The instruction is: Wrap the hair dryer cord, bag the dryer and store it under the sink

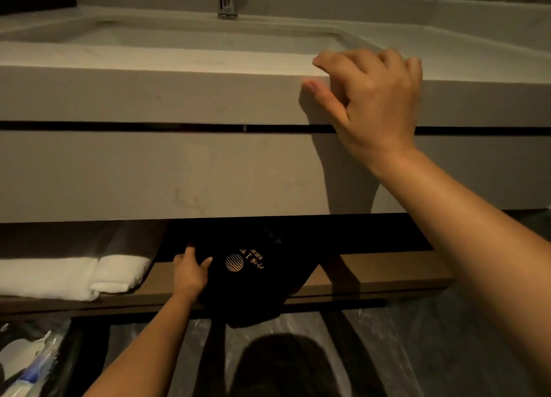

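Note:
A black cloth bag (253,274) with a gold round logo and gold lettering lies on the wooden shelf (387,273) under the sink, its near end hanging over the shelf's front edge. The dryer is hidden inside it. My left hand (190,270) grips the bag's left side, thumb on top. My right hand (372,98) rests on the front edge of the pale stone sink counter (149,92), fingers curled over the rim, holding nothing else.
Folded white towels (74,274) lie on the shelf left of the bag. A chrome tap (226,0) stands behind the basin. A bin with a plastic liner and rubbish (26,364) sits at the lower left. The floor below is grey marble.

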